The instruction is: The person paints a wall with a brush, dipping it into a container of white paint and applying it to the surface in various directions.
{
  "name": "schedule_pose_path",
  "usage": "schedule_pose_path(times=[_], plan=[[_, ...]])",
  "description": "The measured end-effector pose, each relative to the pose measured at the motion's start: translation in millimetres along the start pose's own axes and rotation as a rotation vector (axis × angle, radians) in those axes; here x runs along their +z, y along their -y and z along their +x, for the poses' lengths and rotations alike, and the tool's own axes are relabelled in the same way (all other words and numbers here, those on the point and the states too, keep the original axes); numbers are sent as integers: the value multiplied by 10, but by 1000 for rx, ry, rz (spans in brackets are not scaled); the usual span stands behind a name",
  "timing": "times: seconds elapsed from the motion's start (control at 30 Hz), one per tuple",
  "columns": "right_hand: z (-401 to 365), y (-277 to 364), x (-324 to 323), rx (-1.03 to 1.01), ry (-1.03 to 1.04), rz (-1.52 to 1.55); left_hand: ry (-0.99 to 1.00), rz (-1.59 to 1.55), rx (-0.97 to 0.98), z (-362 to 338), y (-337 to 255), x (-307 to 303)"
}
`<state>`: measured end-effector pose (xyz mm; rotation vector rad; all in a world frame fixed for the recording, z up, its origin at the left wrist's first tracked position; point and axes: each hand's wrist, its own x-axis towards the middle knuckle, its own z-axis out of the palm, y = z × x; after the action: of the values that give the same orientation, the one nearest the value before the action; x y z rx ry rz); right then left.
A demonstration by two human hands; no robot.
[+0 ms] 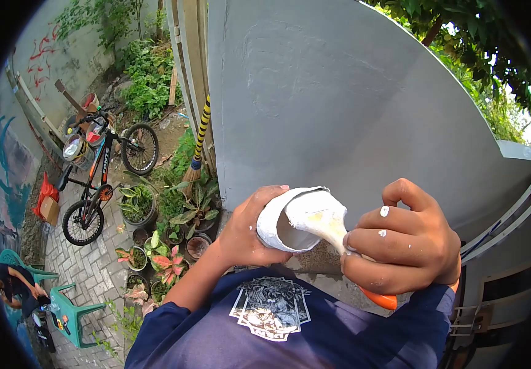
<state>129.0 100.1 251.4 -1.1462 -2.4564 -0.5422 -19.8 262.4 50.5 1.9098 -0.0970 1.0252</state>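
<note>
My left hand [247, 227] is wrapped around a white, paint-coated cup [270, 222], tilted so its mouth faces right. In my right hand [404, 246] is a paintbrush [324, 215], its wide head thick with white paint and lying at the cup's rim. The fingers close around the pale handle, and white paint spots mark two of them. An orange piece [379, 299] shows below the right hand. Straight ahead stands a grey wall [339, 111] with faint rough patches on its upper left.
Potted plants [136, 206] line the wall's left end, near a broom [201, 135] with a striped handle. A bicycle [102, 166] stands on the paving beside buckets [78, 150]. At lower left, a seated person [19, 283] is near a green plastic table [72, 313].
</note>
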Motion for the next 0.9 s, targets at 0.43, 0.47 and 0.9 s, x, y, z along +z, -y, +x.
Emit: schedule_pose_path(times=[0.43, 0.47, 0.9], plan=[[24, 58, -45, 64, 51, -18, 2, 27, 5, -21, -86, -11], [30, 54, -47, 82, 44, 4, 2, 27, 6, -26, -88, -13], [7, -10, -86, 98, 33, 38, 11, 75, 43, -46, -79, -21]])
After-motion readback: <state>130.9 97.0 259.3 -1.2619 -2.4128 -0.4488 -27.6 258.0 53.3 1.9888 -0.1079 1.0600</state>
